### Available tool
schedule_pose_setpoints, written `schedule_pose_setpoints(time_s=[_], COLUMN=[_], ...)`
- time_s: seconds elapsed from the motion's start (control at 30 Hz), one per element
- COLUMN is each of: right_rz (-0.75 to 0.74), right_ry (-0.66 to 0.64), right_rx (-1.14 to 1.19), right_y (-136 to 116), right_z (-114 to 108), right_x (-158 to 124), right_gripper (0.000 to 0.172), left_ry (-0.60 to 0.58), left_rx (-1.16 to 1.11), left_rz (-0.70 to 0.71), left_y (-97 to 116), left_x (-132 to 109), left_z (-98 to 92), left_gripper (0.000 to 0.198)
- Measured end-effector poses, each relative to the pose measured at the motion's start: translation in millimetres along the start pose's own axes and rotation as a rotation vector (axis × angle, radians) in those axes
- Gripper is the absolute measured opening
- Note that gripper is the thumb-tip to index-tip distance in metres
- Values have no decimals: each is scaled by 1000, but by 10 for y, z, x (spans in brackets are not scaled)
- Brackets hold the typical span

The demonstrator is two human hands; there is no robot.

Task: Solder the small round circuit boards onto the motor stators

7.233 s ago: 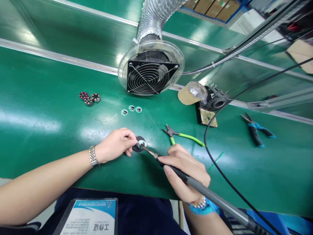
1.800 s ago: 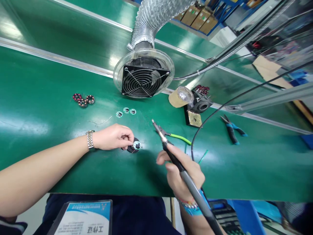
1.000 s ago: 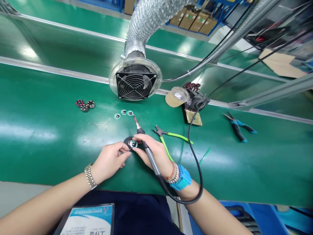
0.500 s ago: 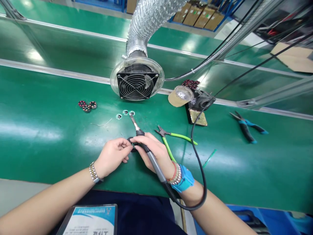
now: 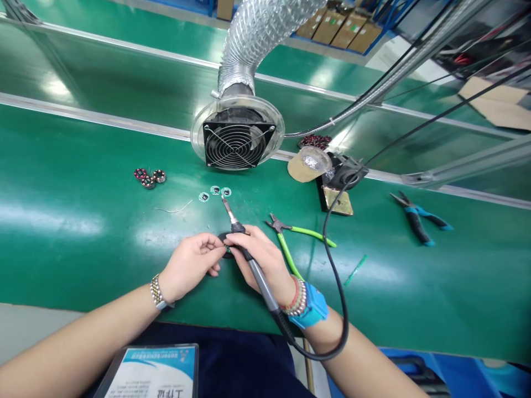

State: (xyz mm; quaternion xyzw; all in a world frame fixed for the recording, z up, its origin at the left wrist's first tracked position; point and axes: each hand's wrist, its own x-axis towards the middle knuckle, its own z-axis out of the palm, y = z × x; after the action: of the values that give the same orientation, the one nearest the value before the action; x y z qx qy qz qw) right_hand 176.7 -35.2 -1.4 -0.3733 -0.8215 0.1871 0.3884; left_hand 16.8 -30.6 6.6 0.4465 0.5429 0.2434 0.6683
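Note:
My right hand (image 5: pixel 265 255) is closed around a soldering iron (image 5: pixel 262 279), its tip pointing up and away from me. The thumb and forefinger of that hand also meet the fingertips of my left hand (image 5: pixel 194 257), which is closed in a pinch. Between the fingertips shows a small greenish part (image 5: pixel 228 250), too small to make out, over a black round piece (image 5: pixel 224 237) on the bench. Just beyond the iron's tip lie several small round circuit boards (image 5: pixel 203 197). Green-handled cutters (image 5: pixel 286 228) rest open beside my right hand.
Copper-wound coils (image 5: pixel 148 182) and a thin wire (image 5: pixel 174 210) lie at left on the green bench (image 5: pixel 83 249). A fume fan (image 5: pixel 238 145) hangs ahead. At right are a soldering iron stand (image 5: pixel 338 199), a tape roll (image 5: pixel 305 166) and blue-black pliers (image 5: pixel 417 221). The iron's cable (image 5: pixel 332 254) loops over my forearm.
The view has shifted slightly. Both hands keep nearly the same pose, fingertips together, and the soldering iron stays in my right hand.

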Motion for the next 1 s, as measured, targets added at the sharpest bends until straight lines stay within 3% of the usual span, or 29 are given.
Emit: schedule_pose_setpoints(time_s=[0.33, 0.5, 0.63, 0.77, 1.0], right_rz=[-73, -82, -3, 30, 248], right_ry=[-18, -20, 97, 96, 162], right_rx=[-53, -63, -9, 88, 238], right_y=[36, 4, -56, -87, -72], right_z=[8, -29, -179, -363, -486], right_x=[-79, -70, -34, -60, -124], right_gripper=[41, 36, 30, 33, 19], left_ry=[-22, -9, 10, 0, -6], left_rx=[-45, -6, 72, 113, 81], left_rz=[12, 33, 57, 71, 19], left_y=[-40, -55, -32, -15, 17], left_x=[1, 10, 0, -9, -10], left_z=[-2, 11, 13, -3, -8], left_gripper=[15, 16, 15, 15, 14])
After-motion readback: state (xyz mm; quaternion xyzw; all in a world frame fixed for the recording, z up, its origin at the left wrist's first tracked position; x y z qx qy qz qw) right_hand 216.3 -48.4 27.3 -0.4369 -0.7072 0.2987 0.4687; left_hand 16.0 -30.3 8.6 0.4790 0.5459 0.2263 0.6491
